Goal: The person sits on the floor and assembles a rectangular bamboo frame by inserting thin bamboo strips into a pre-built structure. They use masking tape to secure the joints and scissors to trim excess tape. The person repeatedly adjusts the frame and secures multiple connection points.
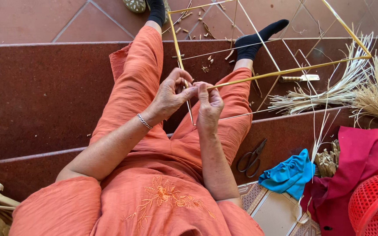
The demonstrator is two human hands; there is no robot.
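A person in loose orange clothes is sitting on dark red stone steps [44, 96], legs stretching down towards the tiled floor. A large open frame of thin yellow bamboo sticks [281, 71] is lying across the knees and reaching out to the right. Beside the right leg, a crumpled dark pink cloth [364, 153] is spreading over the step, with a red plastic mesh basket [375, 205] at its lower edge and a bunched blue cloth [289, 175] just to its left. Pale bundles of dried straw fibres [342, 89] are fanning out above them. The left hand [169, 96] and the right hand [208, 107] are meeting at a corner of the frame, fingers of both pinching shut on the sticks there. Black-handled metal scissors [251, 157] are resting on the step, and a small metal knife [300, 78] is lying under the frame.
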